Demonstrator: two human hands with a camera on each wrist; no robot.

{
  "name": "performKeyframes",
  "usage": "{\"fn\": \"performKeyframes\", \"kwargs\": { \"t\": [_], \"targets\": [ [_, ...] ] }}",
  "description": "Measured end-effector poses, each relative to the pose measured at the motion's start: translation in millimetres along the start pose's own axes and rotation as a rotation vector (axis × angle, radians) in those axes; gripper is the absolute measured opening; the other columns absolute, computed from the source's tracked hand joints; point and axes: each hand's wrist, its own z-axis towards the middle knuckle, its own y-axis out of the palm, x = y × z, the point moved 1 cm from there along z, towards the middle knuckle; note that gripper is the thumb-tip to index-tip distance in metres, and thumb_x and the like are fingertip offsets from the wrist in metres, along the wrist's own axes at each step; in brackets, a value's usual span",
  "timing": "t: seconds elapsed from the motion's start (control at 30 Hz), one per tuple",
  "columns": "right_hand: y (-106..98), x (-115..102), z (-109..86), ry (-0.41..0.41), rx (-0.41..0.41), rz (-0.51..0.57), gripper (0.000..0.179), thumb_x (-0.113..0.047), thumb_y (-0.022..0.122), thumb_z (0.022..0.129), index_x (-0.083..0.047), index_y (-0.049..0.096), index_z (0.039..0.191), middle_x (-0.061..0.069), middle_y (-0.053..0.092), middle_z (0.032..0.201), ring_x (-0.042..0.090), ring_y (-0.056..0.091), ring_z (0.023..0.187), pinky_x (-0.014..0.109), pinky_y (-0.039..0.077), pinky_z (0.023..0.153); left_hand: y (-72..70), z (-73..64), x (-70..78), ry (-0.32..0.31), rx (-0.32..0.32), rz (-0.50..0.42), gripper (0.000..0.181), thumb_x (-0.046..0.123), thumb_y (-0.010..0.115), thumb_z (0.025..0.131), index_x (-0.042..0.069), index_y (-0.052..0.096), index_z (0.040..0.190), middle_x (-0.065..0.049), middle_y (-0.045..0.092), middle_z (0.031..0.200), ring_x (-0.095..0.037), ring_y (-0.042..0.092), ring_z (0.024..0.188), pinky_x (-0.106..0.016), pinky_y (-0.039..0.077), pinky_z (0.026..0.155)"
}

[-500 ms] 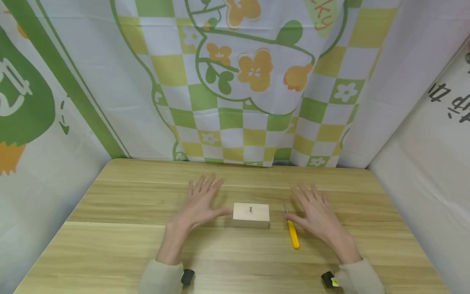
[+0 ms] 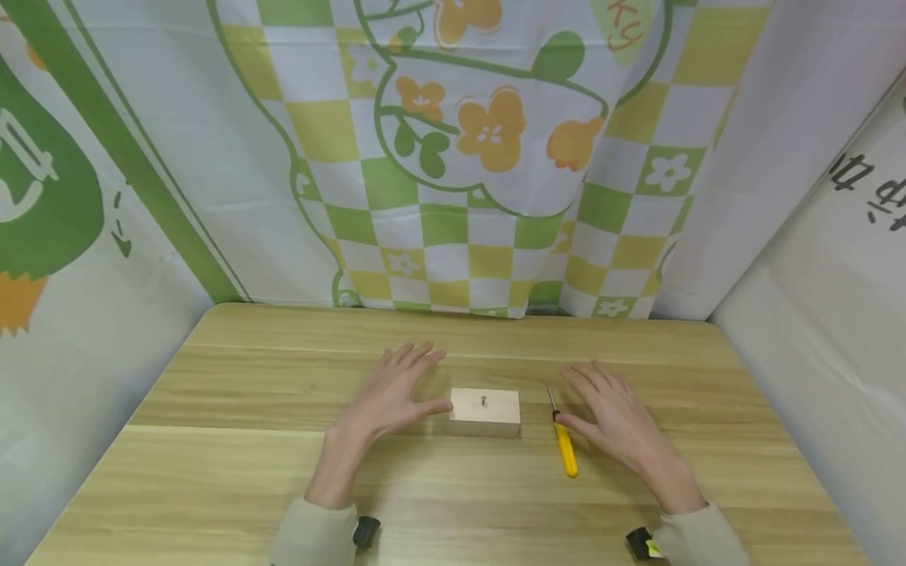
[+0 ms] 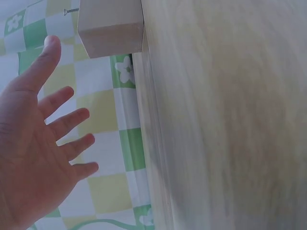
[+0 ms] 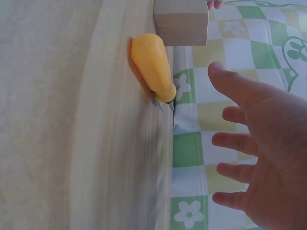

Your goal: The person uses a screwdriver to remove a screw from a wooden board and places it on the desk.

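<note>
A pale wooden block [image 2: 484, 424] lies on the table between the hands, and a small screw [image 2: 484, 401] stands upright out of its top face. To the block's right is a screwdriver with a yellow handle [image 2: 566, 452], its thin metal tip toward the back. My left hand [image 2: 389, 401] hovers left of the block with fingers spread, thumb near the block's left edge. Over the table beside the screwdriver, my right hand [image 2: 616, 417] is held with its fingers apart, thumb close above the tool. Both wrist views show empty palms.
The wood-grain table [image 2: 212, 472] spreads around both hands. A green and yellow checked cloth [image 2: 446, 236] hangs behind its back edge. White printed sheets stand at the left and right sides.
Both hands have shifted slightly; the left hand has moved a little to the right, its thumb closer to the block. The block and screwdriver stay in place.
</note>
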Motion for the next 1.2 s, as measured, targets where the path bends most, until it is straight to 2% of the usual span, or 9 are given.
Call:
{"fn": "performKeyframes", "kwargs": {
  "t": [0.27,0.5,0.63,0.8,1.0,1.2],
  "targets": [
    [-1,0,-3.8,-0.038,0.022,0.014,0.069,-0.043,0.073,0.088,-0.009,0.052,0.143,0.015,0.056,0.138,0.039,0.050,0.130,0.062,0.037,0.110,4.0,1.4,5.0,-0.008,-0.060,-0.132,0.078,0.050,0.074,0.084,0.014,0.046,0.149,-0.009,0.041,0.156,-0.032,0.037,0.145,-0.051,0.028,0.120],
    [-1,-1,-7.0,-0.080,0.034,0.017,0.066,-0.041,0.075,0.087,-0.010,0.054,0.141,0.010,0.060,0.131,0.032,0.054,0.123,0.056,0.044,0.106,6.7,1.4,9.8,-0.005,-0.094,-0.193,0.073,0.042,0.077,0.083,0.013,0.051,0.144,-0.007,0.049,0.150,-0.029,0.043,0.141,-0.049,0.034,0.118],
    [-1,-1,-9.0,-0.096,0.030,0.013,0.064,-0.040,0.075,0.087,-0.011,0.055,0.140,0.008,0.061,0.128,0.029,0.055,0.121,0.053,0.047,0.103,8.6,1.4,11.5,-0.006,-0.122,-0.218,0.069,0.039,0.079,0.082,0.013,0.054,0.141,-0.006,0.053,0.146,-0.029,0.048,0.137,-0.049,0.037,0.116],
    [0,-2,-12.7,-0.094,0.011,0.015,0.061,-0.039,0.074,0.088,-0.011,0.056,0.139,0.006,0.062,0.126,0.027,0.056,0.119,0.052,0.049,0.102,12.5,3.9,15.8,-0.006,-0.149,-0.205,0.067,0.030,0.084,0.078,0.011,0.058,0.137,-0.008,0.058,0.139,-0.029,0.056,0.126,-0.048,0.043,0.110],
    [-1,-2,-19.1,-0.095,0.008,0.007,0.059,-0.037,0.074,0.088,-0.012,0.057,0.139,0.004,0.063,0.122,0.024,0.059,0.113,0.049,0.052,0.098,16.9,6.3,22.2,-0.031,-0.136,-0.190,0.064,0.022,0.085,0.077,0.009,0.060,0.134,-0.007,0.063,0.130,-0.027,0.061,0.118,-0.046,0.048,0.104],
    [-1,-1,-25.0,-0.150,0.028,-0.003,0.055,-0.035,0.078,0.085,-0.014,0.061,0.134,0.000,0.064,0.117,0.018,0.060,0.108,0.042,0.056,0.090,18.5,7.7,21.2,-0.059,-0.130,-0.232,0.063,0.020,0.086,0.075,0.010,0.062,0.132,-0.004,0.065,0.125,-0.025,0.061,0.116,-0.046,0.049,0.103]
  ]
}}
